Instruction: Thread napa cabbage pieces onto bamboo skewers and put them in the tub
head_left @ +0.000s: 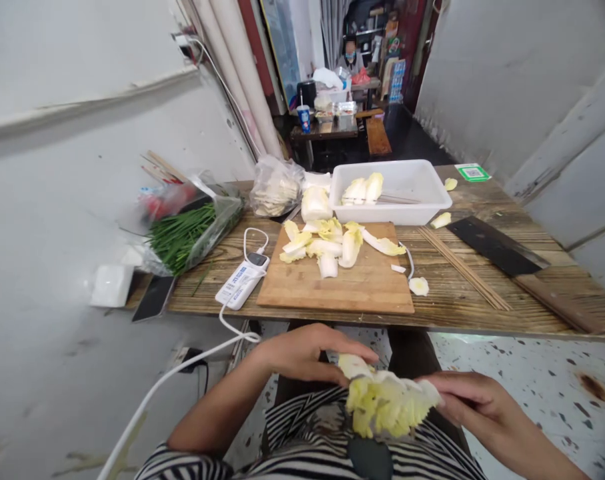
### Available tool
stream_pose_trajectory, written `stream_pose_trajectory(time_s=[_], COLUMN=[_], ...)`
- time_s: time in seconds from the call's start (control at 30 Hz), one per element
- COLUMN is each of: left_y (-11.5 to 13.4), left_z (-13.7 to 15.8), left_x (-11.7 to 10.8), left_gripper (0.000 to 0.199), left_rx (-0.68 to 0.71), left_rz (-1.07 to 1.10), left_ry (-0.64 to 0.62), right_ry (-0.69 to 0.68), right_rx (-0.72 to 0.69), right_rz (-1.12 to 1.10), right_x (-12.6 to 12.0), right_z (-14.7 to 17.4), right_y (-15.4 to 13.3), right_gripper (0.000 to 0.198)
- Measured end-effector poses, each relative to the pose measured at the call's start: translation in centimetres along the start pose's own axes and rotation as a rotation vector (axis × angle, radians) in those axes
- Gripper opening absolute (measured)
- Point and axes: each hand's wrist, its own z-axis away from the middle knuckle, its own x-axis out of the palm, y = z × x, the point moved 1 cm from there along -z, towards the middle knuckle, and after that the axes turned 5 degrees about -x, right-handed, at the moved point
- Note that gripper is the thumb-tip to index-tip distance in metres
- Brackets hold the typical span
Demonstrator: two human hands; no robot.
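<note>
Close to my body, below the table's front edge, I hold a yellow-white napa cabbage leaf (389, 399) between both hands. My left hand (316, 355) grips its left end, thumb below and fingers above. At the right end, my right hand (475, 403) pinches the leaf. Several loose cabbage leaves (339, 248) lie on the wooden cutting board (332, 292) in front of me. Behind the board sits a larger piece of cabbage (315, 203). A white plastic tub (392, 213) contains cabbage pieces with thin sticks.
Bamboo skewers (465, 268) and a broad cleaver (499, 245) lie on the right. At left are a bag of green chives (185, 233), a white power bank (241, 285) with cable and a dark phone (153, 297). A person (351, 60) sits at a far table.
</note>
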Motion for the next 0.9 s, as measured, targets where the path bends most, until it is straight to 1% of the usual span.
stream_pose_trajectory(time_s=[0.03,0.07,0.13,0.2,0.27,0.3,0.33,0.37,0.47,0.5,0.53,0.57,0.6,0.63,0.67,0.7,0.73,0.77,0.8,0.83,0.87,0.9], left_y=[0.1,0.3,0.7,0.9,0.9,0.9,0.9,1.0,1.2,1.2,1.1,1.0,0.8,0.6,0.4,0.1,-0.2,-0.6,-0.9,-1.3,-1.7,-2.2], left_z=[0.3,0.5,0.9,0.9,0.3,-0.2,-0.8,-1.3,-2.7,-2.9,-3.0,-3.0,-3.0,-3.0,-3.1,-3.2,-3.5,-4.0,-4.7,-5.4,-6.2,-7.1], left_x=[-0.6,-1.0,-1.6,-1.5,-0.9,-0.6,-0.3,0.0,0.2,0.2,0.1,0.0,-0.1,-0.1,0.0,0.2,0.4,0.8,1.2,1.7,2.1,2.4], left_gripper=[0.049,0.054,0.067,0.081,0.091,0.091,0.086,0.076,0.027,0.015,0.011,0.012,0.019,0.03,0.043,0.052,0.055,0.053,0.05,0.047,0.044,0.041], left_rx=[-0.038,-0.069,-0.106,-0.127,-0.146,-0.156,-0.168,-0.176,-0.153,-0.146,-0.155,-0.182,-0.219,-0.251,-0.268,-0.268,-0.25,-0.219,-0.18,-0.138,-0.101,-0.071], left_rz=[0.007,-0.004,-0.023,0.025,0.106,0.129,0.135,0.131,0.152,0.171,0.179,0.175,0.17,0.183,0.233,0.332,0.482,0.663,0.85,1.02,1.164,1.275], left_ry=[-0.04,-0.042,0.031,0.146,0.318,0.414,0.498,0.569,0.701,0.729,0.761,0.798,0.839,0.882,0.924,0.95,0.951,0.928,0.9,0.88,0.878,0.897], right_ry=[0.021,0.04,0.083,0.13,0.165,0.173,0.182,0.192,0.234,0.243,0.256,0.28,0.326,0.386,0.463,0.544,0.621,0.688,0.733,0.764,0.766,0.74], right_rx=[0.035,0.071,0.136,0.173,0.173,0.166,0.158,0.154,0.141,0.13,0.108,0.068,0.005,-0.075,-0.171,-0.268,-0.351,-0.407,-0.431,-0.423,-0.394,-0.35], right_rz=[-0.018,-0.042,-0.102,-0.152,-0.177,-0.182,-0.181,-0.176,-0.141,-0.119,-0.084,-0.03,0.046,0.146,0.266,0.399,0.533,0.653,0.74,0.787,0.788,0.734], right_x=[0.0,0.0,-0.1,-0.4,-0.7,-0.8,-0.8,-0.8,-0.7,-0.7,-0.8,-1.0,-1.3,-1.6,-1.9,-2.2,-2.2,-2.1,-1.8,-1.3,-0.6,0.2], right_z=[0.0,0.1,0.1,0.2,0.1,0.0,-0.2,-0.3,-0.8,-0.9,-0.9,-1.0,-1.0,-1.0,-0.9,-1.0,-1.2,-1.4,-1.9,-2.5,-3.3,-4.1], right_y=[0.2,0.5,1.1,1.5,1.7,1.7,1.7,1.6,1.1,0.9,0.6,0.2,-0.1,-0.5,-0.9,-1.1,-1.2,-1.1,-0.6,0.0,0.9,1.9], right_gripper=[0.026,0.027,0.031,0.036,0.038,0.038,0.038,0.039,0.039,0.039,0.038,0.036,0.033,0.03,0.029,0.03,0.034,0.038,0.04,0.04,0.037,0.034])
